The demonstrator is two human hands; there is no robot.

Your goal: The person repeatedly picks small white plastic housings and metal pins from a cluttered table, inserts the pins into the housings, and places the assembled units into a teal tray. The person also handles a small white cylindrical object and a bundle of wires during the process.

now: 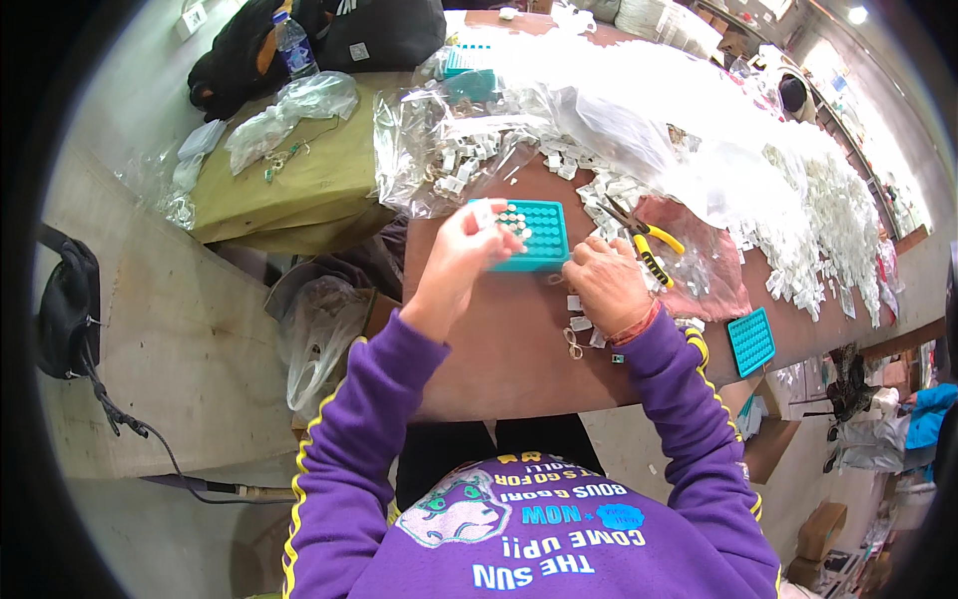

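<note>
A teal tray (544,232) with rows of small hollows lies on the brown table (479,359). Several pale round pieces (514,217) sit at its left side. My left hand (464,245) is over the tray's left edge, its fingers closed in a pinch on a small white piece (485,214). By the tray's lower right corner, my right hand (609,282) rests low with fingers bent together. What its fingertips hold, if anything, is hidden. Beside that hand lie pliers (651,250) with yellow and black handles. White tags (580,323) and a thin loop (573,344) are near my right wrist.
A large heap of small white tags (788,215) and clear plastic (609,125) covers the far and right table. A second teal tray (750,341) lies at the right edge, near a pink cloth (699,285). A bottle (294,45) and bags (384,35) stand far left.
</note>
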